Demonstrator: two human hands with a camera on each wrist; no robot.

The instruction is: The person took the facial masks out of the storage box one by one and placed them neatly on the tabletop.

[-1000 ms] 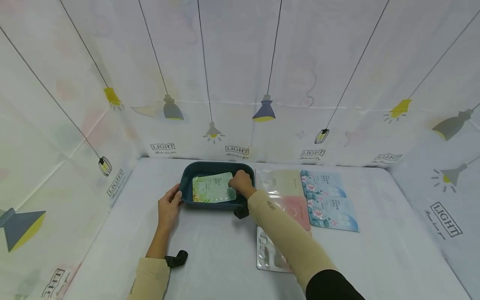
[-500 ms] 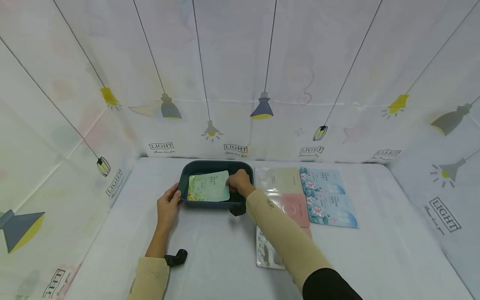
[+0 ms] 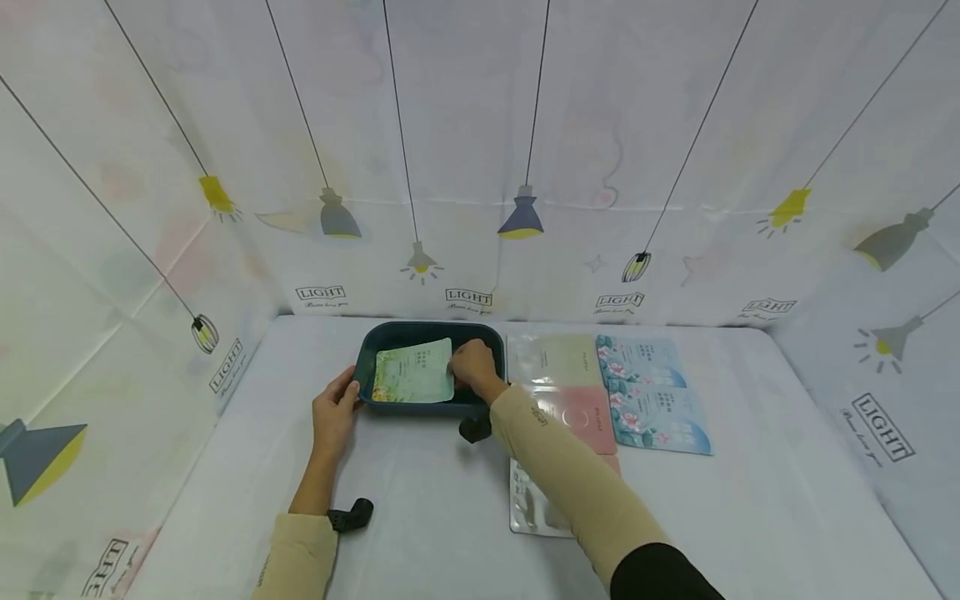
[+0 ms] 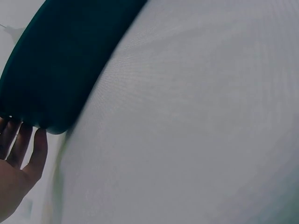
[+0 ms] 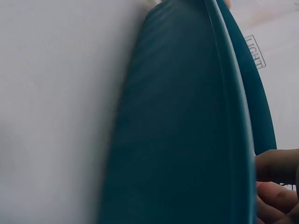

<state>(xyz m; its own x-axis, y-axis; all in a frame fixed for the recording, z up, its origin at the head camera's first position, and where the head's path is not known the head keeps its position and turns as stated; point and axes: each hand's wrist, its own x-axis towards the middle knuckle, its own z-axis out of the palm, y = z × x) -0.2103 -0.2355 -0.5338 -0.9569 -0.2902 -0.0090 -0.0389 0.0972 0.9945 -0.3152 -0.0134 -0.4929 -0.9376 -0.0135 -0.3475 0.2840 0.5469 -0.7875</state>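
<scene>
A green sheet mask packet (image 3: 413,372) lies inside the dark teal tray (image 3: 427,409), its left end printed with yellow flowers. My right hand (image 3: 474,364) reaches into the tray and pinches the packet's right edge. In the right wrist view the tray's wall (image 5: 177,116) hides the packet, and curled fingers (image 5: 278,165) show past the rim. At the tray's left end my left hand (image 3: 334,412) touches the outside with extended fingers. The left wrist view shows those fingers (image 4: 39,151) against the end of the tray (image 4: 51,70).
Right of the tray lie a beige packet (image 3: 566,360), a pink packet (image 3: 581,414) and two blue flowered packets (image 3: 641,362). A silver packet (image 3: 528,500) lies nearer, partly under the right forearm. All rest on a white-covered table (image 3: 420,517) before a printed curtain (image 3: 465,167).
My right hand has shifted slightly left inside the tray, and the green sheet mask packet has slid left with it. My left hand has stayed at the tray's left end.
</scene>
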